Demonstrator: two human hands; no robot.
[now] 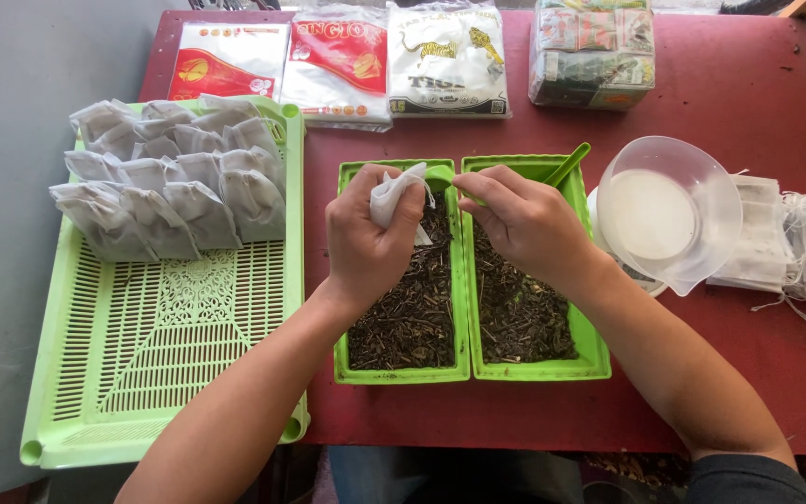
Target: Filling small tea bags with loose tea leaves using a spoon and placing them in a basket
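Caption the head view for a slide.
Left hand holds a white bag; right hand tips a green scoop into it.

Dark red table [748, 93]. Two green trays of dried leaf [401, 373] sit side by side directly under both hands. Big light-green slotted tray [142, 355] well left of the left hand. Four sealed packets [375, 65] in a row beyond the hands at the far edge. Clear plastic bowl [669, 210] just right of the right hand, stack of flat white bags [795, 243] further right.
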